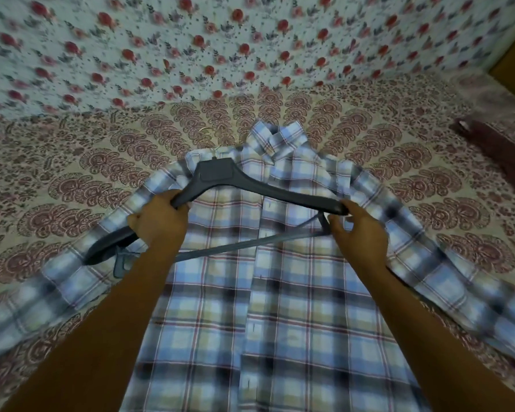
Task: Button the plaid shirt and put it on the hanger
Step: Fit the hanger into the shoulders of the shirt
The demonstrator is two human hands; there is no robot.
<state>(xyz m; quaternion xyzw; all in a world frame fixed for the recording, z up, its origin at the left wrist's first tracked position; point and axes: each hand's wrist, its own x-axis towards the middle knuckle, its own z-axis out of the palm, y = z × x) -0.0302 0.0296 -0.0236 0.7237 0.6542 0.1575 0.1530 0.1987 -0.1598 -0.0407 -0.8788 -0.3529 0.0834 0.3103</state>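
Observation:
The plaid shirt (280, 292) lies flat on the bed, front side up, collar at the far end and sleeves spread to both sides. Its front placket looks closed down the middle. Above its chest I hold a grey plastic hanger (220, 175), tilted with its left end lower. My left hand (158, 221) is closed around the hanger's left arm. My right hand (359, 230) touches the hanger's right end, thumb and fingers curled at the tip and lower bar. The hanger's metal hook is barely visible near the collar.
A patterned red-and-cream bedspread (72, 173) covers the bed. Behind it hangs a floral cloth (191, 40) with red roses. A dark maroon cushion or folded cloth (494, 138) sits at the right edge.

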